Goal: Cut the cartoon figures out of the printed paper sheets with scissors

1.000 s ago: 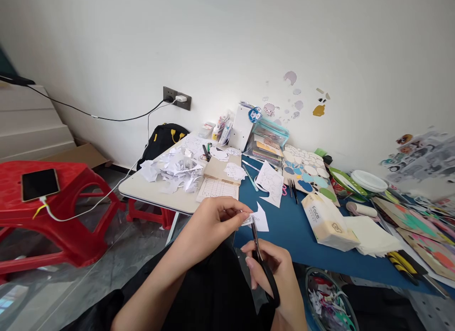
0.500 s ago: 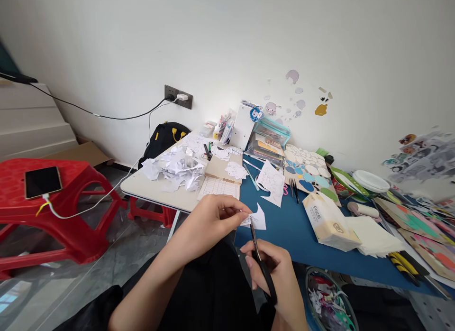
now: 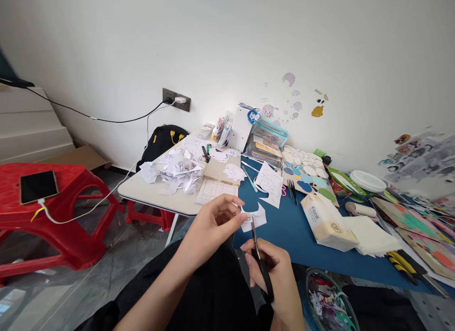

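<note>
My left hand (image 3: 213, 224) pinches a small white paper cutout (image 3: 258, 217) in front of me, over the near edge of the blue table (image 3: 295, 236). My right hand (image 3: 279, 279) is closed round the black handles of a pair of scissors (image 3: 261, 262). The blades point up and meet the lower edge of the paper. Both hands hover above my lap, which is covered in black cloth.
A pile of white paper scraps (image 3: 174, 172) lies on the white side table (image 3: 149, 193). A tissue pack (image 3: 325, 224), printed sheets, pens and coloured card crowd the blue table. A scrap bin (image 3: 329, 300) stands at lower right. A red stool (image 3: 53, 212) bears a charging phone (image 3: 37, 186).
The left hand has turned the paper a little, so more of the cutout shows above the blades. The scissors stay at the paper's lower edge. The view has shifted slightly.
</note>
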### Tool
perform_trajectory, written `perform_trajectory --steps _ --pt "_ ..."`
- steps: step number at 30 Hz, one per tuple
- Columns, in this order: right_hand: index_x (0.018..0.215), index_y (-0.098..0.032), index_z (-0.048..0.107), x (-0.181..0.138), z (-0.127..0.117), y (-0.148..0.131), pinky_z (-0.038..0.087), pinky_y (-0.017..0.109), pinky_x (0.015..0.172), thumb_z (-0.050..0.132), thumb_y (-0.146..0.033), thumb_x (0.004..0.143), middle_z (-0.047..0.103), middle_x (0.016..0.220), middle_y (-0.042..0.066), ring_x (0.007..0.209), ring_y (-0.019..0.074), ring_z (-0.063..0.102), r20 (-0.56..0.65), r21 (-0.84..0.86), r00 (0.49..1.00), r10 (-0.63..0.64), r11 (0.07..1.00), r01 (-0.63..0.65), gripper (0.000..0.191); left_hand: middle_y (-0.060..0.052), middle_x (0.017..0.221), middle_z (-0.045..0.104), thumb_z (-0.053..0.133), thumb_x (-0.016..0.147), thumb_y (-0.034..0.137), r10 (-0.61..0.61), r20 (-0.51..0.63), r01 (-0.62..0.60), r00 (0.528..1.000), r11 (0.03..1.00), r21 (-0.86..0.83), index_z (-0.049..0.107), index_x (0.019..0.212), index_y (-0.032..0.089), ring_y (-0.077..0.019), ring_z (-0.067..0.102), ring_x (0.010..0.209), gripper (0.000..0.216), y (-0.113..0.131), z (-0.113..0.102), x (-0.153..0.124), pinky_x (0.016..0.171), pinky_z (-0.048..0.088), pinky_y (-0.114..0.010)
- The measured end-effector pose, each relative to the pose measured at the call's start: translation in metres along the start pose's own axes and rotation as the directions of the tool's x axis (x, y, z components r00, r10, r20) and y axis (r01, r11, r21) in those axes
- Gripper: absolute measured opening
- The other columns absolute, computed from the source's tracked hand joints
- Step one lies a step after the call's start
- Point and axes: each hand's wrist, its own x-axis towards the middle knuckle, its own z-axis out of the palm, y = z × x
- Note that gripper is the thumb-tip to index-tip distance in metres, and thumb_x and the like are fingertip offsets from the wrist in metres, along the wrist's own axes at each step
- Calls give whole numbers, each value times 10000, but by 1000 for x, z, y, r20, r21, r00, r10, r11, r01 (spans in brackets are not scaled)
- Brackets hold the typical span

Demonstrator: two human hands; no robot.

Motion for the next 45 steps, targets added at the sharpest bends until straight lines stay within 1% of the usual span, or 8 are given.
perform_trajectory --steps 3,5,10,14,21,28,35,45 --pt "773 -172 653 -1 3 1 390 192 385 584 -125 727 498 555 -53 338 73 467 -45 14 999 -16 1000 17 95 44 622 446 628 795 376 -5 -37 7 999 999 42 537 772 185 -109 444 580 213 -7 9 -5 553 370 -212" --pt "760 -169 654 -1 5 0 382 191 385 583 -128 723 501 550 -51 340 73 470 -92 33 996 -15 999 18 90 54 602 380 611 809 371 16 -65 -12 998 998 59 529 782 189 -107 395 565 201 -10 13 -7 551 354 -218" --pt "755 -166 642 0 8 -3 372 201 397 574 -136 727 493 531 -54 346 82 471 -87 44 996 -7 999 11 80 16 722 451 603 820 298 128 -98 -126 987 991 35 544 753 182 -120 417 652 146 -12 17 -5 610 380 -228" --pt "762 -171 636 1 9 -2 359 213 419 566 -119 733 469 501 -64 355 90 468 -79 33 997 -24 999 26 92 -5 767 502 578 845 306 126 -89 -125 988 992 10 558 738 175 -138 479 717 171 -9 18 -5 642 398 -233" --pt "754 -199 669 -2 7 -1 313 232 429 615 -145 702 516 536 -49 346 87 447 -41 242 993 -111 963 117 92 -9 768 559 583 845 292 87 -4 -87 996 996 -22 585 749 172 -148 507 735 153 -1 12 -4 672 399 -244" --pt "825 -261 676 -2 3 2 325 224 435 652 -193 746 536 575 -49 371 97 463 52 252 986 -160 957 142 107 -4 784 544 553 865 276 96 81 -100 992 994 53 557 747 174 -141 499 725 156 8 5 -4 663 385 -255" --pt "814 -263 676 -2 3 -3 337 221 434 649 -195 756 550 617 -45 368 88 475 42 267 982 -184 949 166 93 8 742 559 559 863 244 83 175 -98 981 992 77 538 719 175 -124 507 697 162 20 2 -7 638 376 -236" --pt "820 -245 671 -4 6 -1 322 220 443 618 -134 751 534 581 -52 371 85 457 15 272 982 -190 946 179 141 49 562 526 545 884 271 55 230 -63 972 998 24 505 736 187 -93 502 580 175 23 4 -8 607 393 -202"
